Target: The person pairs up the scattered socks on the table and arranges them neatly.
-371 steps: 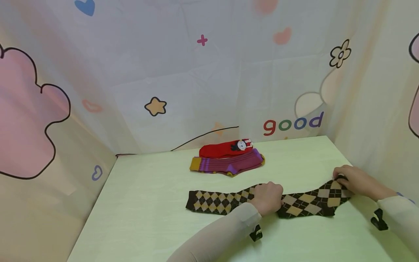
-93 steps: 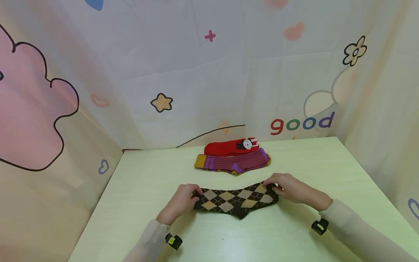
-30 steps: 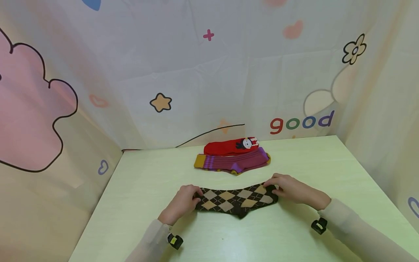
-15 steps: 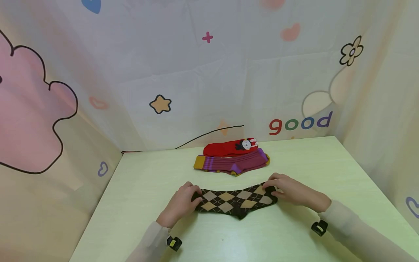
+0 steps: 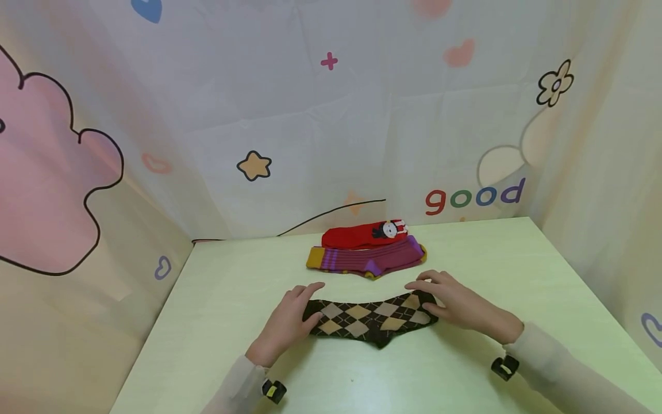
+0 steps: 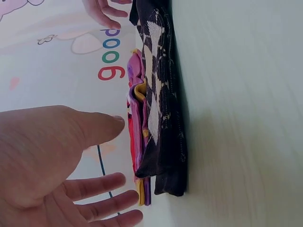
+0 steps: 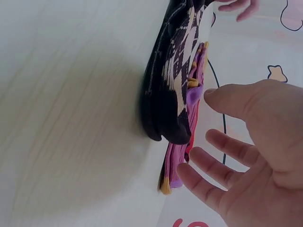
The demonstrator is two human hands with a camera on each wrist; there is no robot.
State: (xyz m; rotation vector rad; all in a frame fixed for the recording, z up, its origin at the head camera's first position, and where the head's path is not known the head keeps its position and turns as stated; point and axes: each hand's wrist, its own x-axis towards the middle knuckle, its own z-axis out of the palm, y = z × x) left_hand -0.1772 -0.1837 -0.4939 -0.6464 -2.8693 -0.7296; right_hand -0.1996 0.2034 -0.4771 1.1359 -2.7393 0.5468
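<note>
A pair of argyle socks [image 5: 357, 319], dark brown with beige and yellow diamonds, lies flat in one stack on the table; both wrist views show its two layers. The toe end points right and the heel sticks out toward the front. My left hand [image 5: 283, 323] hovers at the cuff end, thumb and fingers spread apart. At the toe end, my right hand [image 5: 462, 305] is likewise spread, holding nothing. In the left wrist view, the left thumb [image 6: 102, 128] stands away from the socks. The right fingers [image 7: 215, 165] are also off the fabric in the right wrist view.
Behind the argyle pair lies a maroon-and-purple sock pair [image 5: 362, 260] with mustard cuff and toe. Red socks [image 5: 349, 236] with a cartoon face lie behind that, near the printed curtain [image 5: 310, 132]. The pale green table [image 5: 233, 276] meets the curtain at back.
Earlier, the argyle socks lay end to end under my hands; later they are stacked together. Within the last half second both hands have let go of the ends and opened.
</note>
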